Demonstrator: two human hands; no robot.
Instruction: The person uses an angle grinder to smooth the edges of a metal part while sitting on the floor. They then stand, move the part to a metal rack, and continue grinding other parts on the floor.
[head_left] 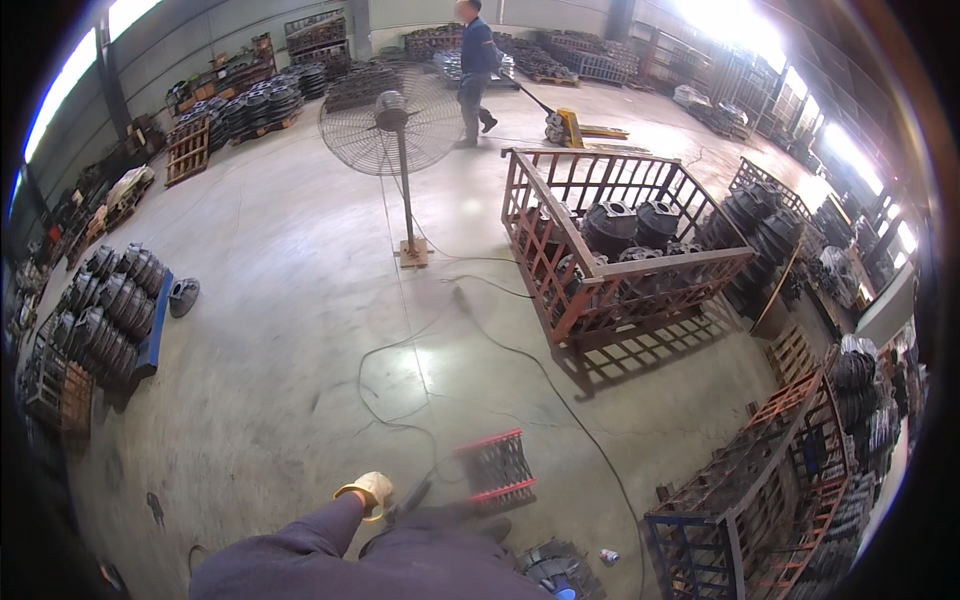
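Observation:
My left hand, in a yellowish glove at the end of a dark blue sleeve, is curled around the end of a dark tool low over the concrete floor. A black cable snakes across the floor toward this tool. Just right of it stands a small black mesh crate with red edges. A second dark sleeve fills the bottom centre; my right hand does not show.
A tall stand fan stands mid-floor. A rust-red cage holds dark castings. More castings sit stacked on a blue pallet at left. Metal racks stand at right. Far back, a person pulls a yellow pallet jack.

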